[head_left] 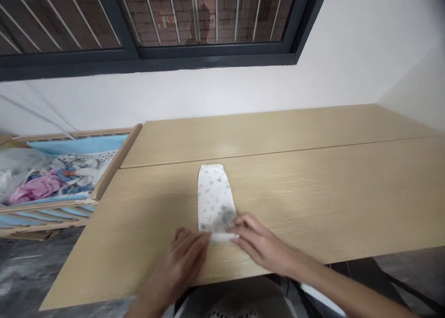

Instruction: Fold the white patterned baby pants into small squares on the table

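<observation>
- Both hands sit nearest the lens, at the near edge of the bench [313,179], meeting at the near end of a folded cloth [213,198].
- Left hand [182,262]: blurred; fingers curled down over the cloth's near left corner, touching it. Cannot tell whether it pinches the fabric or only presses on it.
- Right hand [262,244]: fingers stretched toward the left, tips on the cloth's near right corner. The near edge looks lifted or rolled into a small white fold between the two hands. Grip not clear: cannot tell if it is clenched on the fabric or lying flat.
- Cloth: white with a small scattered print, folded into a narrow strip, lying flat on the bench, running from the hands away toward the seam between the two bench boards.
- Left of the bench, touching its side: a wooden crib [114,160] with a heap of clothes [45,183] inside, pink and blue among them.
- Behind: white wall, dark-framed window [208,54] with bars.
</observation>
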`<state>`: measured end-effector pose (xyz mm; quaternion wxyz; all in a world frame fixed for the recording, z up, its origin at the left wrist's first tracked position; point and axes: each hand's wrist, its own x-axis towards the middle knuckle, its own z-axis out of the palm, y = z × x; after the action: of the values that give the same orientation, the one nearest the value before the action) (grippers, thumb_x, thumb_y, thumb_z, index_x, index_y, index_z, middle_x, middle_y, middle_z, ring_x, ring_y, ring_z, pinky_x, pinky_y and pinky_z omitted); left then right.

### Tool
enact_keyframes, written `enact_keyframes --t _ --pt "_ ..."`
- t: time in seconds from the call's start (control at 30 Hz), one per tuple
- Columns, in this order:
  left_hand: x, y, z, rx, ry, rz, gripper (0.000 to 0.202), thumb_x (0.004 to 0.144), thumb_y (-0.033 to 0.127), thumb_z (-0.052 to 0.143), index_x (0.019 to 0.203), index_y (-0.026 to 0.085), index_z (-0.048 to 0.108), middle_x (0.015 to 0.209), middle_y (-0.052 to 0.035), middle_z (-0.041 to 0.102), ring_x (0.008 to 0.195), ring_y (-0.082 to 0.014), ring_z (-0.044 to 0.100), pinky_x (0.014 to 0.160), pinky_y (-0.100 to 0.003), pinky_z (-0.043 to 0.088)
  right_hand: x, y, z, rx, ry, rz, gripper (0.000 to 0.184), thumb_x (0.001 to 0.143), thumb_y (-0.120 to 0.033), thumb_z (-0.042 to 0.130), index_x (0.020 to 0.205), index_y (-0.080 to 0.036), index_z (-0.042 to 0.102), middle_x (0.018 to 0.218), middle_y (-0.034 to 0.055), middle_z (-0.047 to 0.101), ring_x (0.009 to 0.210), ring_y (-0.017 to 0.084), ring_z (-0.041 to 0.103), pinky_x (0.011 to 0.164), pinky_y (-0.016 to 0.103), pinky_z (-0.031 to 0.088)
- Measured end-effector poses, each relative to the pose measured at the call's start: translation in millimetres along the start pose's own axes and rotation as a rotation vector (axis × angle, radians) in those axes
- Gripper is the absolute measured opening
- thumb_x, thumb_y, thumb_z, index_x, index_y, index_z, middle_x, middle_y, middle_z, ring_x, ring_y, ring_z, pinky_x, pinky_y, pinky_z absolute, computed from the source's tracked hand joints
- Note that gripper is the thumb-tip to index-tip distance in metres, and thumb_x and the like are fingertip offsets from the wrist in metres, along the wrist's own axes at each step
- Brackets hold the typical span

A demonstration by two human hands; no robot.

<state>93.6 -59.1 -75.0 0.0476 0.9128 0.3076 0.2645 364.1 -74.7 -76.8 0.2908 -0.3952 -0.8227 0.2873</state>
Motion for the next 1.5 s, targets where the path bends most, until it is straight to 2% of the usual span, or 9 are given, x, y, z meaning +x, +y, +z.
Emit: enact_keyframes --t 0.1,0.2,0.37,0.47,0.67,0.8,0.93,1.07,1.5 --pt "42 -37 -2.0 0.014 0.075 -0.086 0.021 0.101 0.017 0.05 0.116 0.021 0.064 0.107 -0.0047 0.072 0.097 -0.0174 0.065 0.093 -0.034 0.047 46 29 -21 0.059 0.108 0.054 0.029 0.102 -0.03 0.053 0.129 -0.024 0.061 0.109 0.0075 0.062 0.096 0.019 0.061 0.085 0.035 0.054" --pt "89 -78 9.7 0.016 -0.023 -0.279 0.021 0.101 0.025 0.051 0.109 0.024 0.07 0.109 -0.0034 0.071 0.104 -0.0181 0.064 0.095 -0.032 0.047 98 72 -30 0.062 0.218 0.148 0.02 0.095 -0.032 0.063 0.11 -0.021 0.067 0.095 0.0042 0.066 0.079 0.017 0.059 0.072 0.031 0.05" --pt "154 -136 46.3 0.099 -0.151 -0.457 0.029 0.099 0.021 0.045 0.106 0.021 0.073 0.112 -0.0079 0.073 0.109 -0.0226 0.064 0.1 -0.038 0.045 169 137 -29 0.015 0.162 0.291 0.009 0.09 -0.022 0.062 0.096 -0.016 0.065 0.086 0.0024 0.067 0.073 0.014 0.059 0.066 0.025 0.045" --pt "169 -146 60.3 0.157 -0.178 -0.486 0.029 0.096 0.016 0.045 0.105 0.018 0.073 0.11 -0.0117 0.073 0.106 -0.0251 0.065 0.098 -0.04 0.046 185 155 -26 -0.057 0.134 0.343 0.007 0.089 -0.019 0.059 0.091 -0.015 0.065 0.083 0.0028 0.066 0.074 0.016 0.06 0.069 0.026 0.047" --pt "114 -79 64.0 0.309 -0.096 -0.464 0.041 0.1 0.026 0.042 0.134 0.007 0.056 0.142 -0.0251 0.054 0.124 -0.0368 0.054 0.103 -0.054 0.041 171 131 -22 -0.349 0.176 0.164 0.041 0.102 -0.031 0.042 0.136 -0.011 0.053 0.134 0.0209 0.057 0.127 0.03 0.051 0.109 0.046 0.038" --pt "51 -15 91.1 0.46 -0.074 -0.413 0.05 0.099 0.04 0.046 0.133 0.005 0.057 0.137 -0.0248 0.06 0.124 -0.0386 0.057 0.097 -0.052 0.049 152 101 -3 -0.439 -0.144 -0.293 0.054 0.106 -0.039 0.036 0.154 -0.017 0.035 0.158 0.0156 0.04 0.149 0.028 0.031 0.119 0.049 0.028" --pt "23 10 118.8 0.511 -0.134 -0.455 0.048 0.095 0.039 0.053 0.123 0.001 0.064 0.126 -0.0258 0.066 0.127 -0.0423 0.056 0.098 -0.052 0.05 137 97 27 -0.352 -0.362 -0.539 0.056 0.106 -0.039 0.04 0.157 -0.016 0.032 0.161 0.0131 0.037 0.152 0.02 0.026 0.122 0.039 0.025" --pt "20 6 126.2 0.51 -0.096 -0.473 0.046 0.097 0.038 0.053 0.127 0.004 0.063 0.132 -0.0238 0.064 0.13 -0.0413 0.054 0.097 -0.05 0.051 143 119 38 -0.366 -0.441 -0.445 0.056 0.107 -0.041 0.038 0.157 -0.019 0.032 0.163 0.0104 0.032 0.153 0.02 0.024 0.124 0.042 0.021" --pt "15 -1 127.1 0.465 -0.086 -0.451 0.05 0.099 0.035 0.048 0.139 0.005 0.055 0.147 -0.0261 0.052 0.133 -0.0407 0.051 0.099 -0.052 0.049 202 181 -9 -0.462 -0.266 -0.127 0.058 0.107 -0.043 0.03 0.16 -0.021 0.024 0.167 0.0096 0.02 0.155 0.025 0.016 0.126 0.047 0.011"
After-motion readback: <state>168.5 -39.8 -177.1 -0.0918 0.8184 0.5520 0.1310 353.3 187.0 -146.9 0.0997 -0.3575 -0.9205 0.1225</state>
